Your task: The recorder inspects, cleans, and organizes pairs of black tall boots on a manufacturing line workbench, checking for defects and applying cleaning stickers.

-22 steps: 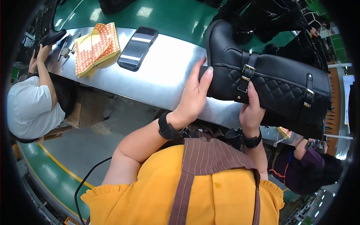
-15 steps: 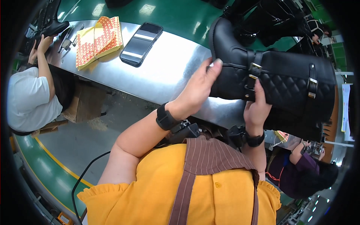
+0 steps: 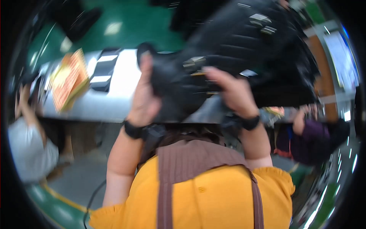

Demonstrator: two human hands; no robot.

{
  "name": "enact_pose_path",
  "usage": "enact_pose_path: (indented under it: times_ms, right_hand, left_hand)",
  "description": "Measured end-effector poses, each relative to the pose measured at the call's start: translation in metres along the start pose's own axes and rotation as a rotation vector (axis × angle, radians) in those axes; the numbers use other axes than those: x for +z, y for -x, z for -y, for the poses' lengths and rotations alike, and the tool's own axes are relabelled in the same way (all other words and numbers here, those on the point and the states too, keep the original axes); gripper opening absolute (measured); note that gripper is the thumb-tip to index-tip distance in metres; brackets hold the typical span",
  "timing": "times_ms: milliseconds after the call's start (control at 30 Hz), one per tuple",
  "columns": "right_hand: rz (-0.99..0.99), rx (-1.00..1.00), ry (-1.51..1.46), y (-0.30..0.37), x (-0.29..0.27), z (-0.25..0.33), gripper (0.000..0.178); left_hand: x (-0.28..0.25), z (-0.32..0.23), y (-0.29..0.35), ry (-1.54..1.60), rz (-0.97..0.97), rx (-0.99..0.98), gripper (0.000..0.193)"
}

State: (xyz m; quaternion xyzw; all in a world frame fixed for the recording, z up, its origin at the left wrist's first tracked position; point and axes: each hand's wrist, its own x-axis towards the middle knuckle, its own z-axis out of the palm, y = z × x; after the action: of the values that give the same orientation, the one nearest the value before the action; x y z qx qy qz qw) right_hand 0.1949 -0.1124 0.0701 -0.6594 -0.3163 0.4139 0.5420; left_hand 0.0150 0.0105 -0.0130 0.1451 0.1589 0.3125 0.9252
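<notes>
Black boot (image 3: 228, 51) held tilted above bench (image 3: 121, 102), smeared by blur; shaft outline lost among dark shapes (image 3: 187, 17) behind. Foot end held by left grip (image 3: 144, 100), finger placement hard to read. Ankle part, near blurred buckle (image 3: 194, 61), held by right grip (image 3: 238, 93): thumb seen, other fingers hidden by boot. Phone (image 3: 104, 71) and red-patterned sheets (image 3: 70, 82) left of boot, details smeared.

On the counter (image 3: 125, 74) at left, we see a paper bundle (image 3: 69, 82) near a dark phone (image 3: 103, 69); at right, a person in purple (image 3: 312, 141).
</notes>
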Motion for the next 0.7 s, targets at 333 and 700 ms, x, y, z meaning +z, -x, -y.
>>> enact_pose_path:
  times_ms: [333, 700]
  right_hand:
    - [-0.068, 0.441, 1.059, 0.102, -0.142, -0.077, 0.028]
    - [-0.446, -0.233, 0.955, 0.045, -0.219, -0.168, 0.038]
  left_hand:
    - [-0.015, -0.029, -0.004, -0.189, -0.263, 0.376, 0.052]
    - [-0.043, 0.005, -0.038, -0.615, -0.364, 0.602, 0.09]
